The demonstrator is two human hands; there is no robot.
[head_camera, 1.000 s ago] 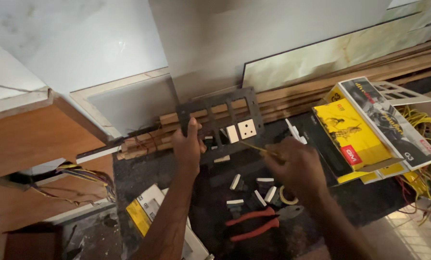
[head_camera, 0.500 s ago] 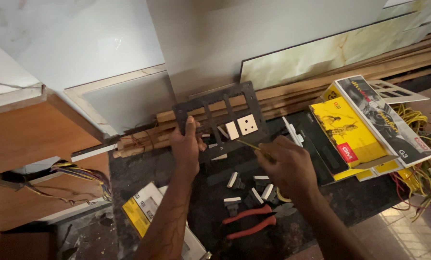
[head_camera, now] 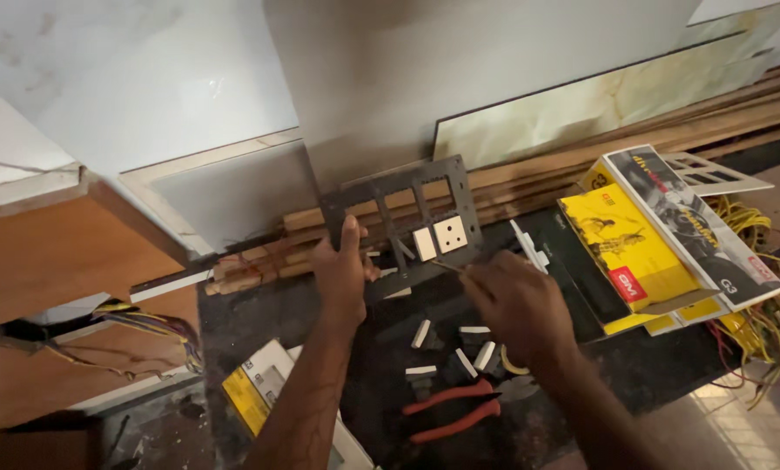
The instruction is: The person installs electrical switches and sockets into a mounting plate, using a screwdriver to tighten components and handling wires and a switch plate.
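Observation:
My left hand (head_camera: pixel 341 270) grips the left edge of a dark grey switch-plate frame (head_camera: pixel 405 218) and holds it upright on the dark counter. The frame has several rectangular openings; two white modules (head_camera: pixel 440 238) sit in its lower right. My right hand (head_camera: pixel 512 300) holds a thin screwdriver (head_camera: pixel 448 267) whose tip points at the frame just below the white modules. Several loose white switch pieces (head_camera: pixel 460 344) lie on the counter below my hands, next to red-handled pliers (head_camera: pixel 449 409).
Yellow boxes and booklets (head_camera: pixel 647 244) are stacked at the right, with tangled yellow and red wires (head_camera: pixel 769 322) beyond. Wooden strips (head_camera: pixel 538 187) lie along the wall. A yellow-and-white box (head_camera: pixel 259 392) sits at the lower left, wires (head_camera: pixel 146 326) hang from a wooden cabinet.
The view shifted slightly. My right hand has moved a little left, bringing the screwdriver tip closer to the frame. My left hand keeps holding the frame.

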